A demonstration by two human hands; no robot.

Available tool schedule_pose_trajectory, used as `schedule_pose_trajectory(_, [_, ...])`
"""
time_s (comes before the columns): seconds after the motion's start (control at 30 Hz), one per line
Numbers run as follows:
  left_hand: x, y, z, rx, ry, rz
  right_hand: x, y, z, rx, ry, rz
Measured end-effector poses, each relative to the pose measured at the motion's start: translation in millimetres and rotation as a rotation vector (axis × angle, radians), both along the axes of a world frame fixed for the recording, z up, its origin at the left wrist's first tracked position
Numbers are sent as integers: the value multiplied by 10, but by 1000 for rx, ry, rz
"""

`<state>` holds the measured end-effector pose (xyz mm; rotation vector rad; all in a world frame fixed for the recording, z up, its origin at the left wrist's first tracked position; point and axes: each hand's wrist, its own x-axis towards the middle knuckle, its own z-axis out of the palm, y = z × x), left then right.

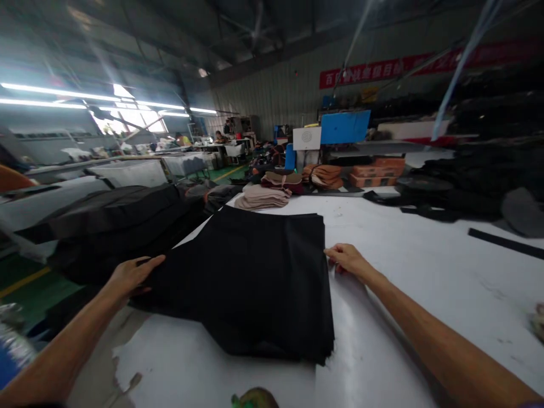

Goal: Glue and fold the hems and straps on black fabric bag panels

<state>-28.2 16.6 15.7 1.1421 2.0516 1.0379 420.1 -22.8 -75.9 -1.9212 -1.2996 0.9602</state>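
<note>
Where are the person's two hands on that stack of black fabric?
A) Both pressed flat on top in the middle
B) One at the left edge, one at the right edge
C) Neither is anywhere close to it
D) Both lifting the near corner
B: the left hand rests on the left edge of the black fabric stack, and the right hand touches its right edge on the white table.
</note>
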Motion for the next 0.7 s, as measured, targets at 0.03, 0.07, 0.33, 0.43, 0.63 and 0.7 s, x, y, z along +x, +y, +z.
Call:
schedule_pose_trajectory(0.03, [-7, 16, -18, -13, -8, -12, -16, -40, 10, -12, 38, 7])
schedule_pose_trajectory(0.07, [-18, 29, -44, -26, -12, -11, -25, -75, 15, -24, 70, 15])
schedule_pose_trajectory(0.33, [-79, 95, -185, -50, -43, 68, 22, -122, -96, 14, 104, 73])
schedule_pose_trajectory(0.43, [-30, 90, -141, -17, -64, 68, 40, -144, -46, 73, -7, 48])
schedule_pose_trajectory(0.63, [147, 72, 24, 62, -154, 55, -359, -739, 215, 389, -288, 271])
schedule_pose_trajectory(0.7, [234, 66, 118, 105, -207, 31, -606, -1032, 230, 511, -429, 568])
